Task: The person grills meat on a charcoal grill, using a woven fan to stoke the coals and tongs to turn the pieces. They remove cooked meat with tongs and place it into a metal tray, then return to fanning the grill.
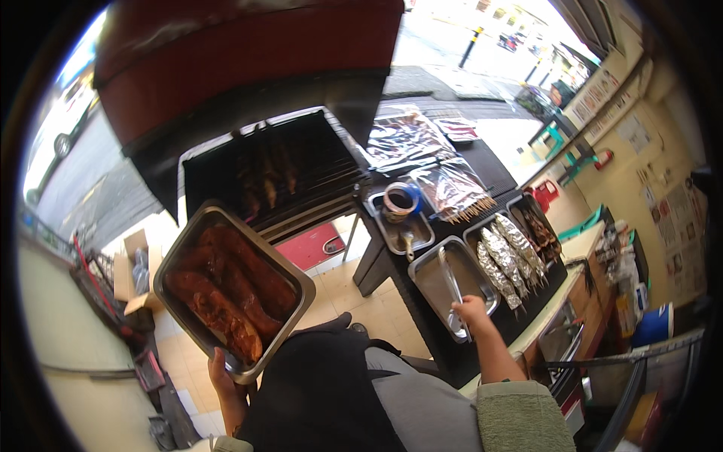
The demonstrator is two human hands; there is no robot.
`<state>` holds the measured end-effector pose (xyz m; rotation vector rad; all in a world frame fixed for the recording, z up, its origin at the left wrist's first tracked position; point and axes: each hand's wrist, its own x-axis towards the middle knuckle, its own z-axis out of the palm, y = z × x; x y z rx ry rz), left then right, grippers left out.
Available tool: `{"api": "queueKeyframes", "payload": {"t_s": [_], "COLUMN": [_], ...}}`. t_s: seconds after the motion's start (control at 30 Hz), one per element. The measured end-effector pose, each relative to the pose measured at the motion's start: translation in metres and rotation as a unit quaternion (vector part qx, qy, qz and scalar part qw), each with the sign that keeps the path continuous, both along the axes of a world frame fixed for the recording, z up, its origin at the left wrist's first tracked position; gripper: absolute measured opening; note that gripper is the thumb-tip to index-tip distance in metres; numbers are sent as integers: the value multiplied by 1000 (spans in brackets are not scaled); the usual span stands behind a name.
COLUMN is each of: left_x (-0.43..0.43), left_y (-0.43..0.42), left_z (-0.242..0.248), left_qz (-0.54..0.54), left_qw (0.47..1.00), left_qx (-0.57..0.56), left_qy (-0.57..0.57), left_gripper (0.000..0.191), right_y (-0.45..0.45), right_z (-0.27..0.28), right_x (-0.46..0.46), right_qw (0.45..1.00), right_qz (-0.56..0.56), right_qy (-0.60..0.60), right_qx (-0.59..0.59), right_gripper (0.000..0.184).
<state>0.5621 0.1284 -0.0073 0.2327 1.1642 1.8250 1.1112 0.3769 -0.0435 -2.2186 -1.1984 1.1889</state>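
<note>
My left hand (225, 379) grips the near corner of a deep stainless-steel tray (309, 289). Slabs of marinated meat (226, 294) lie in dark red sauce inside it, and the tray hangs beside the grill's front edge. On the right, my right hand (471, 314) is closed around metal tongs (449, 274). The tongs lie along a second steel tray (419, 278), which otherwise shows a bare bottom. Several foil-wrapped skewered pieces (505, 260) fill the tray just beyond it. Dark pieces of meat (271, 175) sit on the shadowed grill grate (214, 169).
A red hood (243, 79) overhangs the grill. Foil-covered skewers (452, 186), a tray with a jar (399, 200) and a basting brush (408, 243), and a tray of cooked meat (536, 226) crowd the black table (412, 308). An opened cardboard box (133, 271) stands on the floor at left.
</note>
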Motion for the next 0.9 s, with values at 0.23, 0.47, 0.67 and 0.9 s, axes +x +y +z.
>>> {"api": "queueKeyframes", "payload": {"t_s": [0.23,0.47,0.67,0.9], "left_x": [50,88,134,178], "left_y": [58,121,205,252], "left_z": [29,38,51,67], "left_qz": [-52,-148,-271,-351], "left_qw": [999,988,956,913], "left_qx": [8,-28,103,38], "left_qy": [1,23,-46,205], "left_gripper": [58,48,49,39], "right_y": [-62,-31,-19,-5], "right_z": [-68,-24,50,117], "right_x": [33,-8,-115,-204], "right_qw": [927,970,877,865], "right_qz": [98,144,348,107], "right_qy": [-346,-49,319,477], "right_qx": [108,189,94,116], "right_gripper": [48,51,63,35]}}
